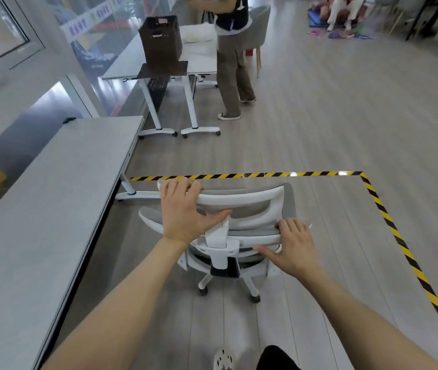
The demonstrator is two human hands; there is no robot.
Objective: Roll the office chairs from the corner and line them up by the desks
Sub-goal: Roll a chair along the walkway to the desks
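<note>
Two hands on one chair [242, 206], white frame with grey mesh, standing on the floor [319, 124] just right of the near desk [52, 182]. Left hand [183, 212] grips the headrest's left end, fingers curled over the top, thumb spread below. Right hand [290, 247] clasps the backrest's right edge, fingers together, thumb out. Striped tape [388, 217] borders the chair far and right. Another person [232, 57] stands by the far desk [202, 52].

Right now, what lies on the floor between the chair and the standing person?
In the head view, between the office chair and the standing person lies bare floor crossed by one yellow-black tape line.
</note>
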